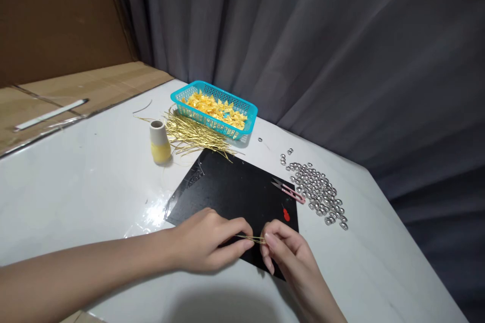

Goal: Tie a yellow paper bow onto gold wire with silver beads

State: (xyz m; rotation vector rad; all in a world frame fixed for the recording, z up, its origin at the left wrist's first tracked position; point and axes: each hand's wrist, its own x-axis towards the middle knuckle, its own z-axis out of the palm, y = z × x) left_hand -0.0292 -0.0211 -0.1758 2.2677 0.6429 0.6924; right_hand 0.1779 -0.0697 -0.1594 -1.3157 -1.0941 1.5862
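Gold wire [250,238] between both hands [206,242] [291,257]

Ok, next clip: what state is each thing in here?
left hand, pinching the gold strands
right hand, pinching the same strands
blue plastic basket, upright, heaped with yellow folded pieces
gold wire bundle, loose, fanned out on the table
thread cone, upright, yellow thread on its lower part
pink-handled thread snips, lying on the black mat
silver beads, loose in a scattered heap
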